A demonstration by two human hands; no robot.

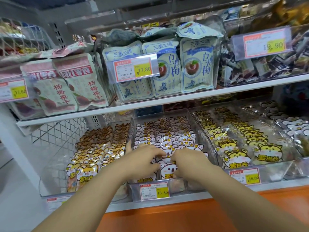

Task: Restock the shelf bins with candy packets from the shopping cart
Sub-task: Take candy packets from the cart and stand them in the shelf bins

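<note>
Both of your hands were inside the middle clear bin (193,185) on the lower shelf. Your left hand (143,159) lay palm down, its fingers (158,154) bent with the tips on the top edges of the koala-faced candy packets (167,139). Your right hand (189,160) mirrored it, its fingers (175,158) curled down onto the same rows. The two sets of fingertips were near each other but apart. Whether either hand pinched a packet or only pressed on it could not be told, as the tips were sunk among the wrappers.

The front koala packet (168,170) stood upright just below and between your fingertips, against the bin's front wall. The other koala packets stood in rows running away beyond your fingers to the back of the bin.

Below your wrists, a price tag marked 16.80 (154,192) was clipped to the front of that bin. Outboard of your left fingers, the neighbouring bin held orange fox-faced packets (98,148) in upright rows. Outboard of your right fingers, another bin held yellow cat-faced packets (234,144).

Above your fingers, across the white shelf board (150,102), blue-and-white plum bags (190,64) stood behind a tag marked 17.80 (133,68). Pink fruit bags (70,86) stood up and to the left of them. An orange base panel (167,220) ran beneath your forearms.
</note>
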